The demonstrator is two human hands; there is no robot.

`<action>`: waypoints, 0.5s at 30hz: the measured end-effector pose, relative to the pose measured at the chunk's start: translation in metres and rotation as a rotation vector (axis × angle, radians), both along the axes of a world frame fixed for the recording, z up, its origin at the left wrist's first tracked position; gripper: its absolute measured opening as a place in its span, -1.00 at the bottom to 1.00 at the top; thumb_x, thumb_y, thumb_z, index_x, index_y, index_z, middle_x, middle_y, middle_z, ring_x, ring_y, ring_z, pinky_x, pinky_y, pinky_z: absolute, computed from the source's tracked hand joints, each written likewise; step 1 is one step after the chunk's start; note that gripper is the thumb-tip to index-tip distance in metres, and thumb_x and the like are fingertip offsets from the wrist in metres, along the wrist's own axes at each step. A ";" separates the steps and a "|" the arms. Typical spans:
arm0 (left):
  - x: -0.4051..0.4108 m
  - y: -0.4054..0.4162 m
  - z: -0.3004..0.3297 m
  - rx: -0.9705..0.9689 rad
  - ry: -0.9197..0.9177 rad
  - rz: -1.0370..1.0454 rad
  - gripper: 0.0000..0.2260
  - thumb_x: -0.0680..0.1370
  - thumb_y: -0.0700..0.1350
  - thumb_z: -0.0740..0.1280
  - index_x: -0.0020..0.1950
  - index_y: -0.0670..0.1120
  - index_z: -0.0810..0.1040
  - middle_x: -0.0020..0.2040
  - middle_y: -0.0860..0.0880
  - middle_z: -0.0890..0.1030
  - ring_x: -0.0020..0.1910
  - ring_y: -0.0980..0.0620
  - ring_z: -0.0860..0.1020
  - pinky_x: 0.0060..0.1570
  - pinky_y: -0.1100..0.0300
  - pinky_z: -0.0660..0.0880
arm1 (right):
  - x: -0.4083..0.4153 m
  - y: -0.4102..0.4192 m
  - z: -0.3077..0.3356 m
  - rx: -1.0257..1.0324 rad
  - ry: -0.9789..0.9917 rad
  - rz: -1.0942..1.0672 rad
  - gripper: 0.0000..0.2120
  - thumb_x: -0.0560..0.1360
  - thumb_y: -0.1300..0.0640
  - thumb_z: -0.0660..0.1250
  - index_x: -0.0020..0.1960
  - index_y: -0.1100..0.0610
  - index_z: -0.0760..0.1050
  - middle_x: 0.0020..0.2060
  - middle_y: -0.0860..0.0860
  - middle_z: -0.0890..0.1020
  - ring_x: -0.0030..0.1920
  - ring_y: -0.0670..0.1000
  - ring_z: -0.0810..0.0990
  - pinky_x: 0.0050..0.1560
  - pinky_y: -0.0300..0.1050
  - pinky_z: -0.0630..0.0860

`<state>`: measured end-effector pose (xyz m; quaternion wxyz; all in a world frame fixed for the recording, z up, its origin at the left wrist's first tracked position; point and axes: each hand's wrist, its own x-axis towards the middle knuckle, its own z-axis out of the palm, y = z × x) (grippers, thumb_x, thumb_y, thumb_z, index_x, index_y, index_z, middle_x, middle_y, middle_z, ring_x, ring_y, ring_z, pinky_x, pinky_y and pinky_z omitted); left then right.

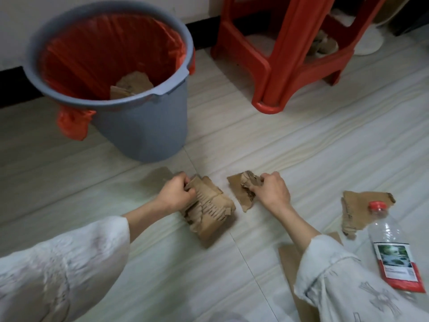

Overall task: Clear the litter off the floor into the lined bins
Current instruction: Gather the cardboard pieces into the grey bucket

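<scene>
Pale tiled floor (301, 140) fills the view, and there is open tile between the hands and the bin, plus a wide bare stretch along the left edge. The grey bin (144, 126) stands at the far left by the dark skirting, its red liner (97, 54) folded over the rim with a knot hanging down the near side; crumpled cardboard in the bin (133, 86) sits at the bottom, partly hidden by the near rim. A red stool (283, 56) stands at the far right, its top cut off by the frame, with something brownish behind its legs that is hard to make out. Now the hands, both low on the floor near the middle: the left hand (177, 192) has its fingers curled tight into a big crushed cardboard wad (209, 212), which lies on the tile. Just beside it, with a narrow gap, the right hand (270, 190) has its fingers closed around a smaller torn cardboard scrap (242, 191). Toward the right edge lies another cardboard piece (357, 208), with a clear plastic bottle (392, 242), red cap and red label, lying over its near corner. A flat cardboard sheet (290, 261) near the bottom edge is mostly hidden under the right sleeve (343, 287).
</scene>
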<state>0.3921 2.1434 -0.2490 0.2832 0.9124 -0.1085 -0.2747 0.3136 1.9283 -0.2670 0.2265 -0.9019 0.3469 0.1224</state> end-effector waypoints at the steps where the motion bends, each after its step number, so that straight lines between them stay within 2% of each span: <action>1: 0.001 0.003 0.007 0.011 -0.037 -0.035 -0.90 0.49 -0.17 0.27 -0.12 -0.13 0.35 -0.22 -0.08 0.48 -0.20 -0.07 0.42 -0.30 0.15 0.25 | 0.003 0.004 0.009 0.029 -0.073 -0.042 -0.67 0.46 -0.01 0.37 0.13 0.16 0.54 0.13 0.16 0.46 0.17 0.19 0.47 0.07 -0.01 0.46; 4: 0.011 0.008 0.032 0.018 -0.120 -0.140 -0.90 0.51 -0.14 0.24 -0.09 -0.13 0.34 -0.15 -0.10 0.49 -0.17 -0.06 0.42 -0.25 0.17 0.24 | 0.015 0.013 0.042 0.029 -0.316 -0.126 -0.77 0.46 0.06 0.36 0.08 0.13 0.57 0.06 0.13 0.53 0.11 0.16 0.52 -0.03 -0.09 0.43; 9: 0.026 0.013 0.074 -0.082 -0.096 -0.041 -0.87 0.54 -0.11 0.22 -0.06 -0.12 0.30 -0.18 -0.04 0.46 -0.15 -0.05 0.44 -0.20 0.17 0.27 | 0.030 0.028 0.102 0.124 -0.632 -0.274 -0.85 0.45 0.11 0.36 -0.01 0.14 0.55 -0.05 0.08 0.64 0.02 0.11 0.55 -0.06 -0.11 0.38; 13: 0.024 0.022 0.099 -0.173 -0.121 -0.063 -0.88 0.55 -0.09 0.22 -0.06 -0.10 0.29 -0.14 -0.06 0.44 -0.03 -0.04 0.40 -0.20 0.14 0.26 | 0.035 0.041 0.145 0.193 -0.798 -0.312 -0.86 0.48 0.10 0.35 -0.02 0.14 0.50 -0.18 0.01 0.59 -0.08 0.05 0.53 -0.11 -0.16 0.34; 15: 0.022 0.022 0.115 -0.235 -0.185 -0.089 -0.90 0.53 -0.10 0.23 -0.09 -0.09 0.32 -0.16 -0.06 0.44 -0.08 0.00 0.39 -0.29 0.21 0.26 | 0.040 0.046 0.161 0.220 -0.880 -0.338 -0.87 0.48 0.12 0.34 -0.01 0.14 0.49 -0.18 -0.01 0.57 -0.10 0.02 0.52 -0.09 -0.11 0.40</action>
